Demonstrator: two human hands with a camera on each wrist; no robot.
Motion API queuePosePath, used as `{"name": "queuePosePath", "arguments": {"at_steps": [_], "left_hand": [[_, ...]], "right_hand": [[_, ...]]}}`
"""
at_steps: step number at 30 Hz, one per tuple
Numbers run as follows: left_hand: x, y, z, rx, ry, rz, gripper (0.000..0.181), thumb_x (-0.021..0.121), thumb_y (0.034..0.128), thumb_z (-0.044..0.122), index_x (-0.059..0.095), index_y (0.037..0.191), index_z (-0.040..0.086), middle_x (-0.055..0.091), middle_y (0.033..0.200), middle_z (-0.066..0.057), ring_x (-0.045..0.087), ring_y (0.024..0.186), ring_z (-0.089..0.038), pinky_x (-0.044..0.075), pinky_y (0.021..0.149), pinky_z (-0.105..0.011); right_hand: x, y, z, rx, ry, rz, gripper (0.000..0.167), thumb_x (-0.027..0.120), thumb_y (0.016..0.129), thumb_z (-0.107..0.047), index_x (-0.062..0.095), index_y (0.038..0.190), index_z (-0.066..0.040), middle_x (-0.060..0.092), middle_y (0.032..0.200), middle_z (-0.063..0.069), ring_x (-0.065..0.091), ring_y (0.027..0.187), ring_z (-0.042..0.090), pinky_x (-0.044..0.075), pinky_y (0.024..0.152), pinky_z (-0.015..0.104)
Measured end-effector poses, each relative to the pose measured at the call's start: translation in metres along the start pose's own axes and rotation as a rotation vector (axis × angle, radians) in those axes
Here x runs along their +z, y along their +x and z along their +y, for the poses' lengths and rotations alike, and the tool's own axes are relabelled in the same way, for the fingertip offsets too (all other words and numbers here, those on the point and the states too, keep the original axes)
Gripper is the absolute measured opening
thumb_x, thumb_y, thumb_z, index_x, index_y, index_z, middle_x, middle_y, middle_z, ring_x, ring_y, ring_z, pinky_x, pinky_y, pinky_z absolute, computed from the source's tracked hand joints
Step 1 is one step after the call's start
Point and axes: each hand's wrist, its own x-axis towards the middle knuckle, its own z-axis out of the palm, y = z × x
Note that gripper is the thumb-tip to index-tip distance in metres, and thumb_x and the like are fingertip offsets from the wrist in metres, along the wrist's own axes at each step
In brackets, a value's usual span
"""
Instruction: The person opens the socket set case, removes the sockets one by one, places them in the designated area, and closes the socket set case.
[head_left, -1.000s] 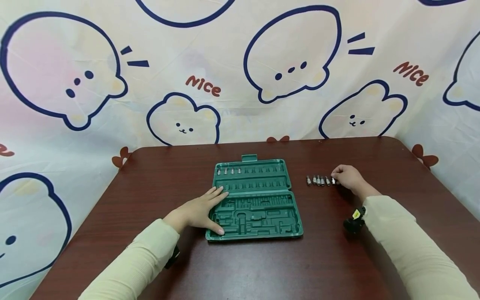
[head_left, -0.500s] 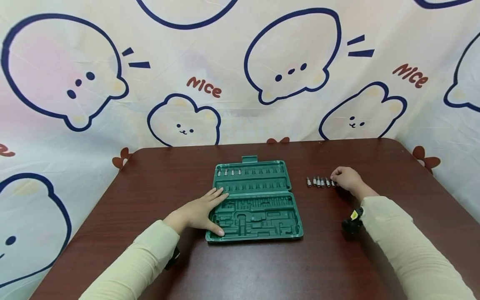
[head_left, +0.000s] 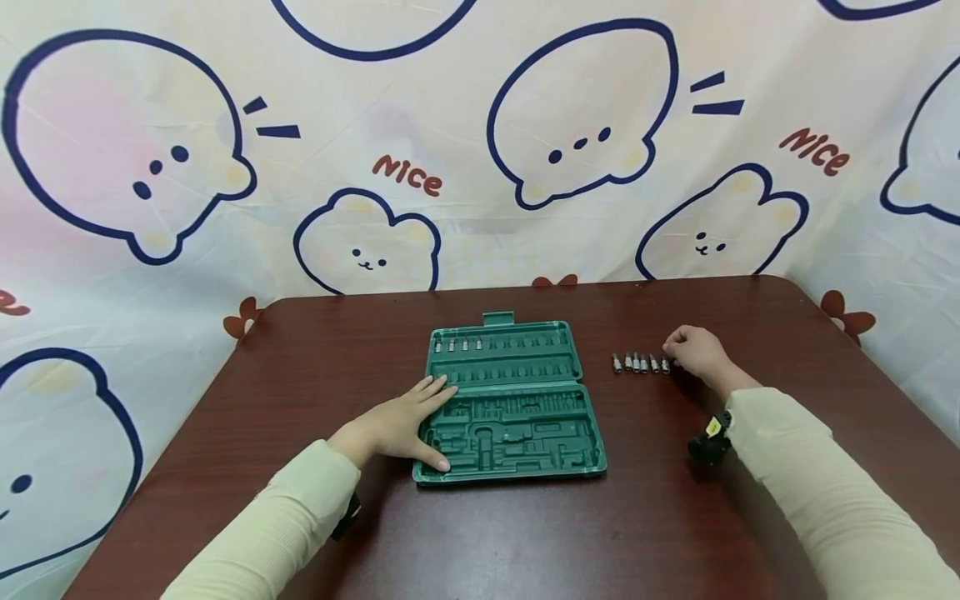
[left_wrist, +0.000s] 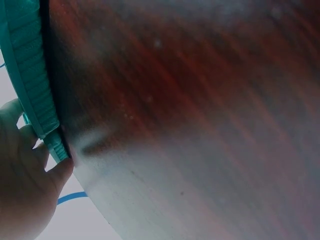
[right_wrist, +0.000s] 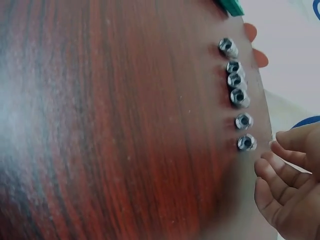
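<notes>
The end metal bit (head_left: 665,365) has been left lying at the right of a row of six on the table (head_left: 525,533), the right hand (head_left: 697,350) having been raised slightly from it; nothing is seen gripped, the fingers being loosely bent with tips close together (whether the bit is grazed cannot be told). Its placing may thus be judged settled. The opened green case (head_left: 517,477) is covered at its left edge by the left hand (head_left: 397,425), fingers spread

Backed and flanked by a pale, creased sheet (head_left: 510,242) printed with navy-outlined cartoon figures (head_left: 366,242) and red "Nice" lettering (head_left: 407,175). Furnished with a red-brown, wood-grained tabletop (head_left: 525,546), round-cornered, reflecting whitish light.
</notes>
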Motion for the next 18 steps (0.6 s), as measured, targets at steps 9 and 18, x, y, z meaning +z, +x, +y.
{"name": "queuePosePath", "arguments": {"at_steps": [9, 18], "left_hand": [[0.0, 0.0, 0.0, 0.004, 0.011, 0.005, 0.106, 0.059, 0.0559, 0.068, 0.013, 0.14, 0.023, 0.003, 0.144, 0.002, -0.001, 0.13, -0.017, 0.027, 0.093, -0.044], [0.0, -0.001, 0.0, 0.01, 0.018, 0.013, 0.105, 0.059, 0.0568, 0.067, 0.013, 0.14, 0.024, 0.003, 0.144, 0.002, -0.001, 0.13, -0.017, 0.026, 0.094, -0.044]], "right_hand": [[0.013, 0.001, -0.028, -0.043, 0.025, 0.033, 0.027, 0.042, 0.092, -0.018, 0.048, 0.105, 0.004, 0.05, 0.1, 0.021, 0.051, 0.084, 0.029, 0.04, 0.062, 0.033], [0.047, 0.006, -0.064, -0.095, 0.181, -0.063, 0.027, 0.043, 0.092, -0.019, 0.048, 0.108, 0.002, 0.05, 0.105, 0.02, 0.052, 0.089, 0.031, 0.042, 0.07, 0.038]]}}
